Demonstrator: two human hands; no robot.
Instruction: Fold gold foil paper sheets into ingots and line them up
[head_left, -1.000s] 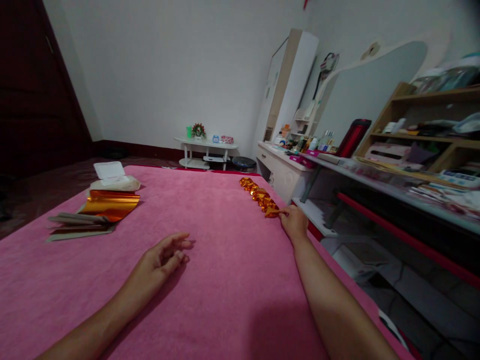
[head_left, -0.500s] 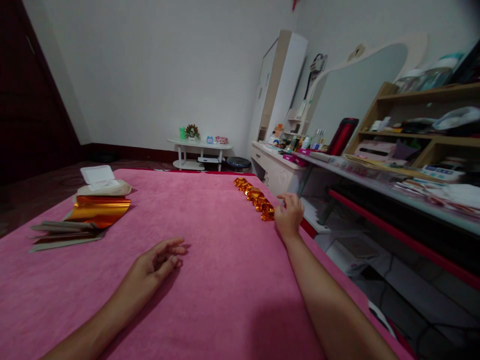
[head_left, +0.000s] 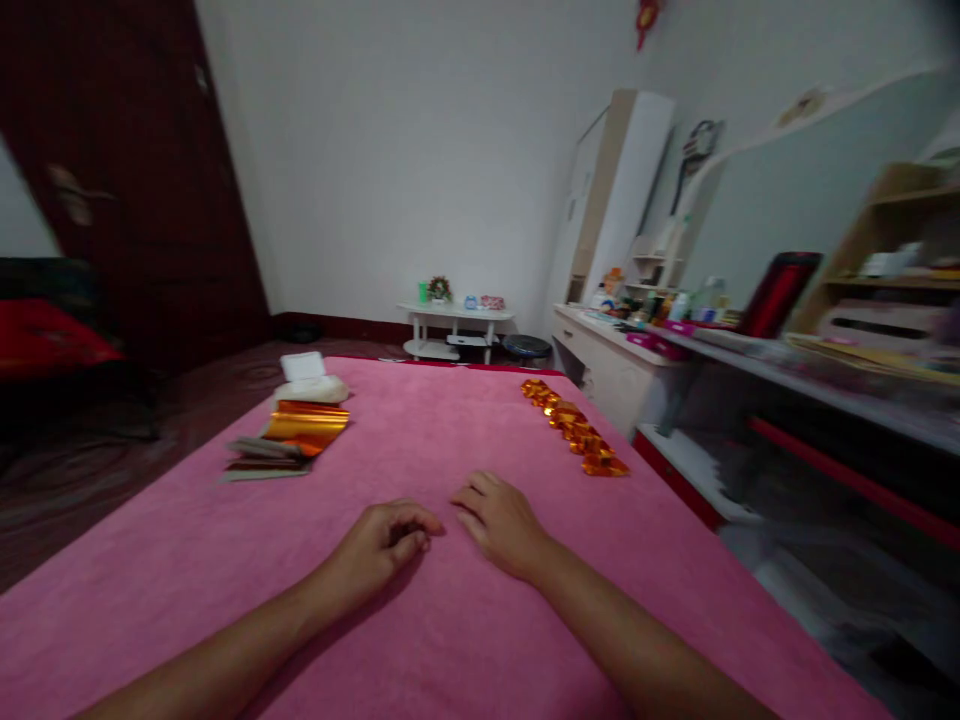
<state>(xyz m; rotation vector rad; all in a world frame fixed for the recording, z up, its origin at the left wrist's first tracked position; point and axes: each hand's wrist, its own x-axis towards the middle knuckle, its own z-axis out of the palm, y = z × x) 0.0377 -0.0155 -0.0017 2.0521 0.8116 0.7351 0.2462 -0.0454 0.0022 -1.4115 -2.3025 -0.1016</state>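
Both my hands rest close together on the pink cloth [head_left: 465, 640] near its middle. My left hand [head_left: 386, 545] lies with its fingers curled loosely inward and nothing visible in them. My right hand [head_left: 499, 520] lies palm down with its fingers relaxed and slightly apart, holding nothing. A row of several folded orange-gold foil pieces [head_left: 574, 428] runs along the cloth's right edge, well apart from my right hand. On the far left of the cloth lies a stack of gold foil sheets [head_left: 304, 428] over darker paper [head_left: 259, 460].
A white wipes pack [head_left: 311, 385] with its lid up sits behind the foil stack. A cluttered desk [head_left: 750, 350] and wooden shelf [head_left: 885, 270] stand to the right. A small white table [head_left: 454, 325] is against the far wall. A dark door [head_left: 150, 200] stands left.
My right hand has left the row of foil pieces and come back to the middle beside my left hand. My left fingers have curled in. The view has swung left.
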